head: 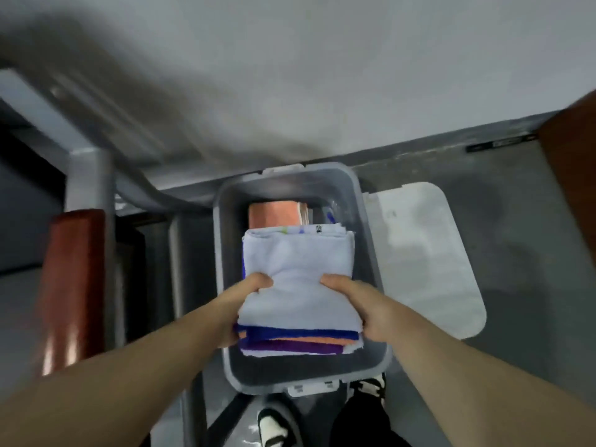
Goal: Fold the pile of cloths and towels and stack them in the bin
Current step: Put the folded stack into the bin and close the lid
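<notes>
Looking down through the head view, a stack of folded cloths (298, 291) is held over the open mouth of a clear grey bin (306, 369) that stands on the floor. The left hand (240, 312) clamps the stack's left edge, thumb on top and fingers beneath. The right hand (358, 308) clamps the right edge the same way. The hands are apart, with the stack between them. A white towel tops the stack, with blue, orange, purple and white layers showing below. Whether the stack rests on the bin's bottom cannot be told. An orange towel (274, 214) lies deeper in the bin at its far end. A pale lid (429, 259) lies on the floor just beside the bin's right wall. A grey table (322, 75) stands beyond.
</notes>
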